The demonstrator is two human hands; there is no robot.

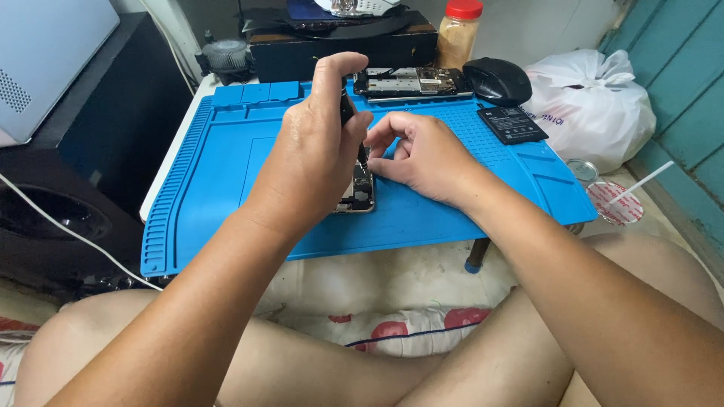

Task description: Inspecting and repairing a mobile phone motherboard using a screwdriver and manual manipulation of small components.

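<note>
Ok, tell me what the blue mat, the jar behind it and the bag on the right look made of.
Blue mat: likely silicone or soft rubber, matte, with moulded ridges and trays. Jar: clear plastic or glass, hard to tell which, with a glossy red lid that looks plastic. Bag: thin white plastic film, crinkled and knotted on top.

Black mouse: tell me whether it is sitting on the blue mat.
No, the black mouse sits just beyond the blue mat, at its far edge.

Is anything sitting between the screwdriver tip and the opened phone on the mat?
Nothing visible. The left hand holds the screwdriver down over the opened phone, and the right hand rests beside it on the blue mat.
</note>
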